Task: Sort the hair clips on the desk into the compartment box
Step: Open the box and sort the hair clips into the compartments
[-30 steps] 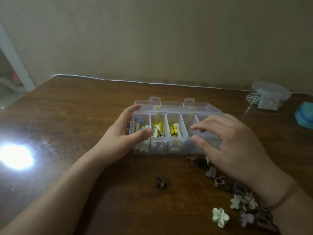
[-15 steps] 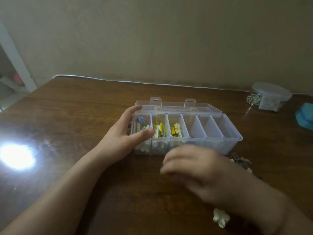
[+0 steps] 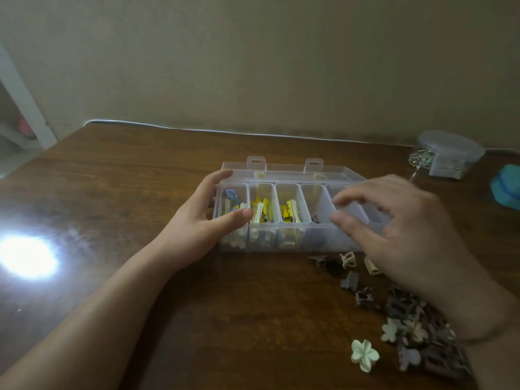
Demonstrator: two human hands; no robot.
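We're gripping the near end of the compartment box (image 3: 318, 235) with our left hand (image 3: 194, 220). Our right hand (image 3: 399, 229) is hovering over the other end, fingers loose, holding nothing. Unsorted hair clips (image 3: 399, 308) are lying on the desk (image 3: 140, 178) below that wrist.

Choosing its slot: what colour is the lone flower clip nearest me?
The flower clip is pale cream; head view.

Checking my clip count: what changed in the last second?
The right hand fetched the lone dark clip from the desk and dropped it in the fourth compartment of the box. The left hand stayed gripping the box; other clips unmoved.
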